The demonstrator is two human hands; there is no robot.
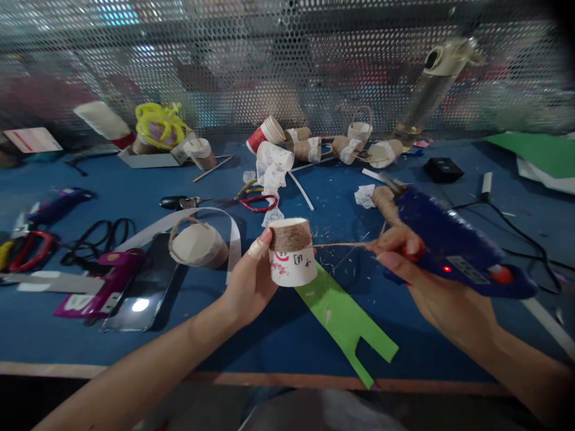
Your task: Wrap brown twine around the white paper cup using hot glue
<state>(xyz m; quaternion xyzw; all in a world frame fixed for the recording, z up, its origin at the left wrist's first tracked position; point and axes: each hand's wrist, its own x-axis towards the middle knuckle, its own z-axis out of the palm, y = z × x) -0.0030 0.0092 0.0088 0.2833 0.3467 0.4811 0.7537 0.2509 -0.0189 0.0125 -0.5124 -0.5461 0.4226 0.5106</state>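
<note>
My left hand (251,284) grips a white paper cup (293,269) with red and black print, with a plaster-like strip around the thumb. Brown twine (290,235) is wound around the cup's upper part. From the cup, a taut strand (341,244) runs right to my right hand (404,257), whose fingers are pinched on it. A blue hot glue gun (449,239) with a lit red light is held in that same hand, its nozzle pointing up and left. Behind the fingers is a roll of twine (385,203). Green foam sheet (345,317) lies under the cup.
Left stand a twine-wrapped basket cup (197,244), a phone (146,287) with its light on, and scissors (31,250). Red-handled scissors (258,202) and lace (273,182) lie ahead. Several small cups, a bottle (426,96) and a perforated metal screen (278,66) are behind.
</note>
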